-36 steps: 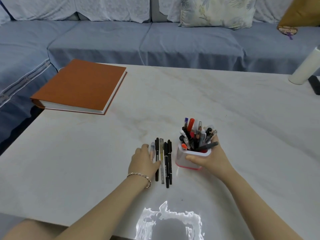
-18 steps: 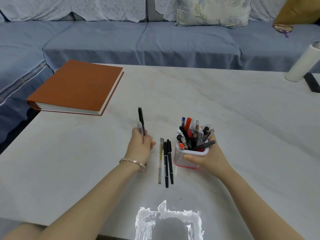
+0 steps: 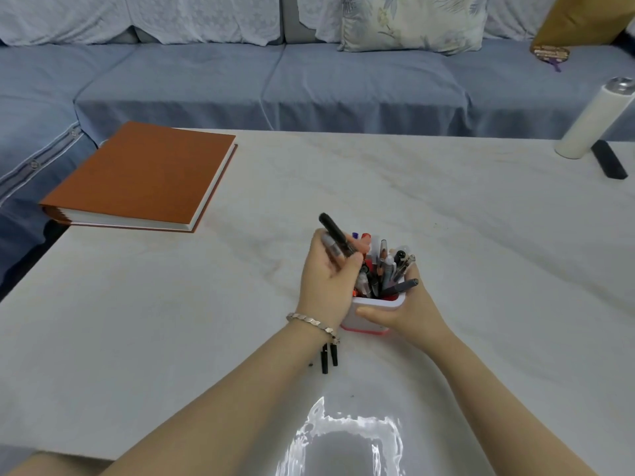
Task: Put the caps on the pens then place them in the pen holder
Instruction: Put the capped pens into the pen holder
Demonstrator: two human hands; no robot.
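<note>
Presently we note the left grip [image 3: 328, 276] curled round two pens [image 3: 335, 233], tilted above the pen holder [image 3: 364, 323]; loose pens [image 3: 324, 364] lie on the tabletop [image 3: 171, 321] beneath its wrist. The right grip [image 3: 412, 309] clasps the holder's wall.

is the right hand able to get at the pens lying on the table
Probably not now: the right hand grips the holder, and the left forearm crosses over the pens, leaving only their ends showing.
</note>
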